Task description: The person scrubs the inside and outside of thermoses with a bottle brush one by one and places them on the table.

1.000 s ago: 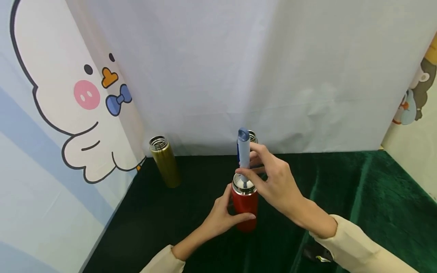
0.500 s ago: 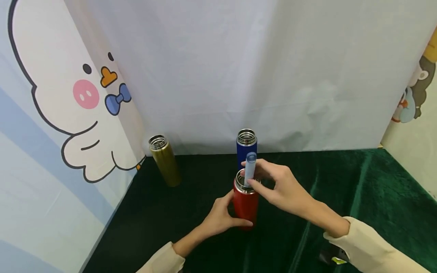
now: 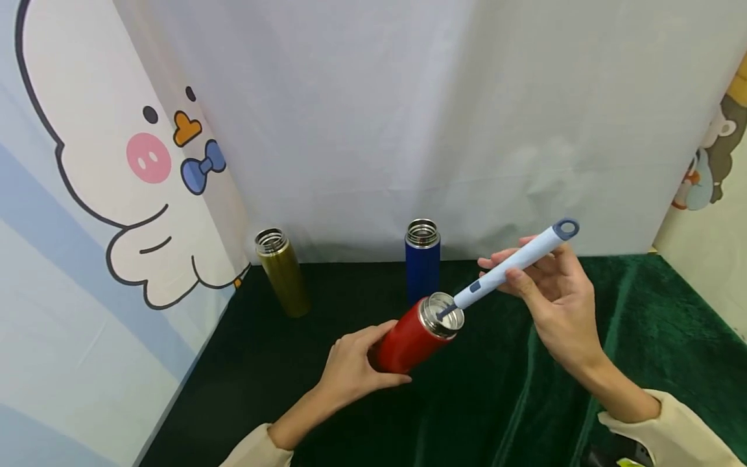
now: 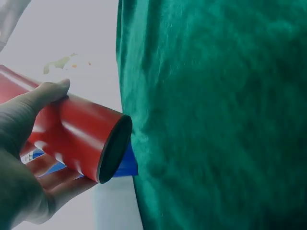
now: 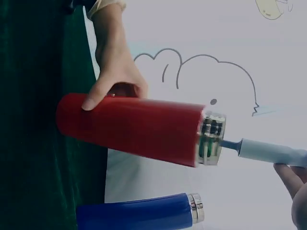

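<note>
My left hand (image 3: 350, 366) grips the red bottle (image 3: 408, 340) around its lower body and holds it tilted, open mouth toward the right. Its dark base shows in the left wrist view, past the fingers (image 4: 62, 177). My right hand (image 3: 554, 301) pinches a bottle brush (image 3: 519, 263) by its light blue handle, thumb on the near side. The handle slants up right to a dark blue loop. Its thin dark neck (image 5: 231, 144) enters the steel mouth of the bottle; the brush's lower end is mostly hidden inside.
Just behind the red bottle stands an open blue bottle (image 3: 423, 263). A gold bottle (image 3: 283, 275), also lidless, stands at the back left. Dark green cloth (image 3: 502, 370) covers the table, with a pale curtain (image 3: 338, 130) behind. A black object (image 3: 615, 451) lies by my right sleeve.
The red bottle has gone from upright to tilted rightward. My right hand has moved right, and the brush handle, upright before, now slants. More of the blue bottle shows.
</note>
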Motion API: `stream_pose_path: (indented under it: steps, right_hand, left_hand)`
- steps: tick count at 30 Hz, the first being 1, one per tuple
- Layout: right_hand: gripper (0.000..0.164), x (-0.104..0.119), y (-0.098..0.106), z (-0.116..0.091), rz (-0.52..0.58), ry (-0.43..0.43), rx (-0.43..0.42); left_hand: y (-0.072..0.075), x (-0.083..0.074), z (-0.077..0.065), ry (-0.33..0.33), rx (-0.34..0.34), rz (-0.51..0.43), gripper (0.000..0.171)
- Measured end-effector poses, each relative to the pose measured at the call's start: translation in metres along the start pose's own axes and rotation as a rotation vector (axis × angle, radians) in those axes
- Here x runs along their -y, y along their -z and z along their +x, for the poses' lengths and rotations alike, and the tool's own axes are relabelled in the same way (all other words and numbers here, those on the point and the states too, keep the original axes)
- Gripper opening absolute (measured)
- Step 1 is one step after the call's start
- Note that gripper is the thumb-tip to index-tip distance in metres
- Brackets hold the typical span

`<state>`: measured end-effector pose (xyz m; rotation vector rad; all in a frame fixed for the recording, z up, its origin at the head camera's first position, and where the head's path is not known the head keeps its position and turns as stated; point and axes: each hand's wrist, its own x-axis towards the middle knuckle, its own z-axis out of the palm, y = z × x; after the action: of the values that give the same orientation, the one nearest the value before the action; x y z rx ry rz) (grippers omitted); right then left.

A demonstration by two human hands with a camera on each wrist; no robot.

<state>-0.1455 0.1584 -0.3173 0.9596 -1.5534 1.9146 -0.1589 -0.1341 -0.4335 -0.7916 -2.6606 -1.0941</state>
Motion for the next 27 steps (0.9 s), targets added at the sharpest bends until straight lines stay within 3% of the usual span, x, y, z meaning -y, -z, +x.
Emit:
stream_pose_path:
  steps: [3, 11, 18, 24, 27]
  right_hand:
    - [0.040, -0.001, 0.007, -0.002, 0.041, 0.026, -0.058]
    - [0.040, -0.003, 0.012, -0.008, 0.070, 0.064, -0.192]
    - [0.043, -0.004, 0.007, -0.013, -0.066, 0.022, -0.173]
    - [0.042, -0.009, 0.003, -0.015, -0.085, 0.000, -0.142]
    - [0.038, -0.016, 0.001, -0.023, -0.124, -0.069, -0.064]
  left_hand:
    - [0.001, 0.003, 0.001, -0.014, -0.002, 0.055, 0.075]
    - [0.000, 0.013, -0.006, 0.000, 0.096, 0.106, 0.076]
    - [0.000, 0.014, -0.008, 0.003, 0.119, 0.062, 0.077]
    - [0.001, 0.013, -0.009, 0.003, 0.120, 0.053, 0.077]
    - [0.002, 0.013, -0.008, 0.001, 0.118, 0.059, 0.077]
